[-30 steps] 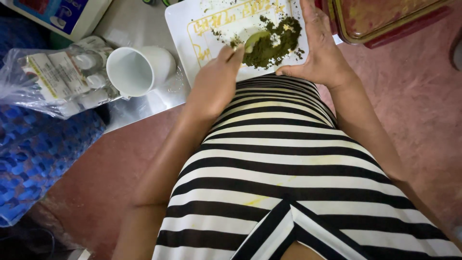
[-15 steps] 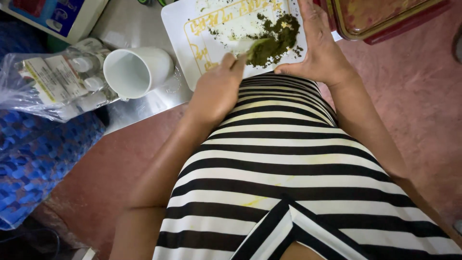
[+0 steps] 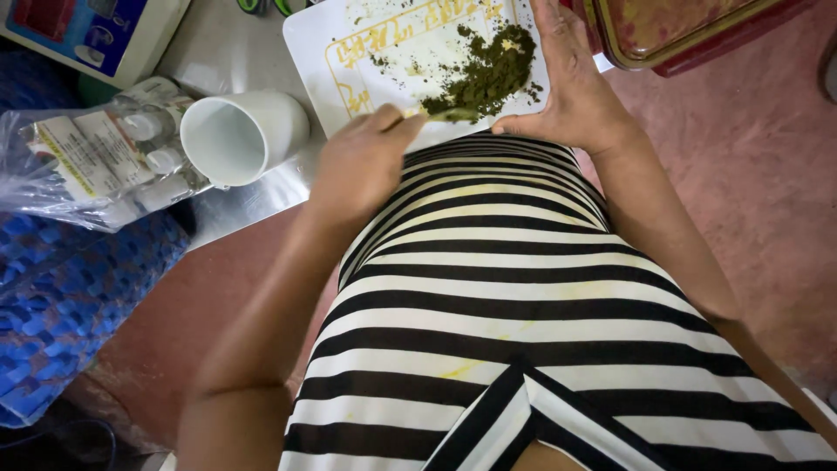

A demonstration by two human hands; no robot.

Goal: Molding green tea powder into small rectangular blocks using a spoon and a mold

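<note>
Left hand [image 3: 366, 161] has slid leftward; green paste [image 3: 484, 74] nears board [image 3: 331, 52] edge.

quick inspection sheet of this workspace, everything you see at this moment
surface: metal counter, white board on it
job's things: dark green paste heaped on the board; utensil tip at its edge
clutter: white cup on its side; clear bag of small containers
grippers: left hand grips the utensil; right hand flat on the board's right edge
cables: nothing seen
surroundings: reddish floor, blue patterned mat, red-rimmed tray
</note>
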